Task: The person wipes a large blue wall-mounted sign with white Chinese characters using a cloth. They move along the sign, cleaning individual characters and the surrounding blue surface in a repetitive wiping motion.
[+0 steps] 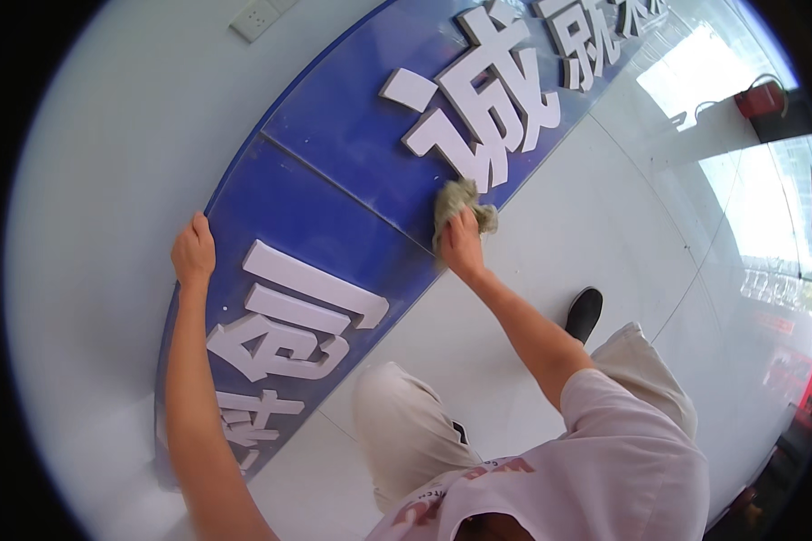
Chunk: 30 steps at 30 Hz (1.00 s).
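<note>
A long blue sign board (325, 108) with raised white characters leans along the wall at my left. My left hand (194, 251) is closed over its upper edge. In my right hand (463, 243) is a crumpled greenish-grey cloth (457, 200), which lies against the board's lower edge, just below a large white raised character (489, 99). A dark seam crosses the board between this character and another white raised character (311, 311) nearer to me. My right fingers are partly hidden by the cloth.
A white wall socket (254, 18) is above the board. Pale floor tiles (641, 216) spread to the right, where my dark shoe (585, 314) rests. A red bucket-like object (760, 97) stands at the far right, by bright reflections.
</note>
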{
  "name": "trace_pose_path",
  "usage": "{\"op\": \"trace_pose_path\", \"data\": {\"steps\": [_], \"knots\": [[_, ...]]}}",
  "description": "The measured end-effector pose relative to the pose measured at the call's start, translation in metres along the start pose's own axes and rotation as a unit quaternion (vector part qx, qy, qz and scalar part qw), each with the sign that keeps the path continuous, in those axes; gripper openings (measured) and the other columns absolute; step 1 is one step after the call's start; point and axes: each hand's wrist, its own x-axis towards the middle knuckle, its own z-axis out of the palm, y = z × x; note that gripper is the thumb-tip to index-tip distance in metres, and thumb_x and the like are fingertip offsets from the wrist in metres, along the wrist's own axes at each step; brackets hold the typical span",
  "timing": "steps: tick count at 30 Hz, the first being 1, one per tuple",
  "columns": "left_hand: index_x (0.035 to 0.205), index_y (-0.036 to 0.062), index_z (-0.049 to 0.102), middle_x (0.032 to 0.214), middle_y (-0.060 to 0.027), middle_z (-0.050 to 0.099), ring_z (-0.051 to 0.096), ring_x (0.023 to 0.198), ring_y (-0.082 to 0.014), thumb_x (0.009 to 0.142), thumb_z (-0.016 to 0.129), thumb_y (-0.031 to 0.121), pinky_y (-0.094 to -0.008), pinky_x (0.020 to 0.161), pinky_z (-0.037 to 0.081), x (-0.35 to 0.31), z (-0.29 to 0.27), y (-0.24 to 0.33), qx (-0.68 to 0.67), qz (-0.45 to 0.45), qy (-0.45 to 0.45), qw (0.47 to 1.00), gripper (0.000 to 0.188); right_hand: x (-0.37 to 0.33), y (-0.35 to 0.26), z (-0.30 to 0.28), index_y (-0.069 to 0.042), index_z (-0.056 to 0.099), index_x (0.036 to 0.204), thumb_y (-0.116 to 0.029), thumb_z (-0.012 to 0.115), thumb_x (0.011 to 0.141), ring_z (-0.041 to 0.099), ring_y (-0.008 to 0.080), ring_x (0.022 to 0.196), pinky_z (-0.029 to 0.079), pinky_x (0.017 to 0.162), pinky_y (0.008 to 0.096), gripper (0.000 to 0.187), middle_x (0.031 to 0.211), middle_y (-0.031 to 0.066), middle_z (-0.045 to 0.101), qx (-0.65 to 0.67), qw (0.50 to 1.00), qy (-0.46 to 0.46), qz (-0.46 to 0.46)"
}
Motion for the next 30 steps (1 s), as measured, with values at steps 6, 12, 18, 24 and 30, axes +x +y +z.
{"op": "trace_pose_path", "data": {"steps": [6,12,18,24,30], "knots": [[0.097,-0.003,0.069,0.096,-0.0269,0.067,0.061,0.092,-0.0472,0.101,0.03,0.043,-0.051,0.081,0.048,0.004,0.008,0.005,-0.016,0.001,0.007,1.0,0.06,0.067,-0.049,0.016,0.004,0.049,0.122,-0.007,0.053,0.09,0.047,0.048,0.113,0.039,0.098,0.0501,0.034,0.13,0.0302,0.045,-0.076,0.99,0.105,0.049],[0.101,-0.0028,0.069,0.1,-0.0262,0.067,0.062,0.095,-0.0461,0.1,0.031,0.045,-0.0502,0.083,0.048,0.003,0.01,-0.003,-0.01,-0.006,0.023,1.0,0.061,0.082,-0.061,0.022,0.003,0.056,0.104,-0.003,0.056,0.081,0.051,0.0442,0.106,0.043,0.09,0.0513,0.024,0.122,0.0276,0.051,-0.07,0.975,0.187,0.101],[0.099,-0.004,0.069,0.1,-0.0284,0.067,0.061,0.097,-0.047,0.099,0.031,0.048,-0.0508,0.085,0.047,0.005,0.012,-0.003,-0.03,-0.012,0.03,0.999,0.064,0.029,-0.011,0.005,-0.003,0.056,0.102,-0.007,0.053,0.084,0.056,0.0396,0.099,0.05,0.081,0.0472,0.019,0.11,0.0188,0.052,-0.071,0.977,0.066,0.189],[0.096,-0.0065,0.068,0.099,-0.0291,0.066,0.061,0.096,-0.0471,0.099,0.031,0.047,-0.0515,0.084,0.046,0.007,0.008,-0.007,-0.023,-0.014,-0.004,1.0,0.065,-0.037,0.047,-0.008,-0.001,0.054,0.112,-0.011,0.05,0.092,0.052,0.0426,0.107,0.047,0.088,0.0496,0.023,0.117,0.022,0.051,0.016,0.879,0.042,0.475],[0.101,-0.0077,0.067,0.1,-0.0285,0.067,0.062,0.095,-0.0468,0.099,0.033,0.044,-0.0495,0.086,0.046,0.005,0.014,-0.007,-0.024,-0.018,0.003,1.0,0.062,0.027,0.112,-0.009,-0.001,0.046,0.134,-0.016,0.045,0.095,0.042,0.0474,0.125,0.034,0.107,0.0486,0.042,0.139,0.031,0.04,0.015,0.912,0.238,0.333]]}}
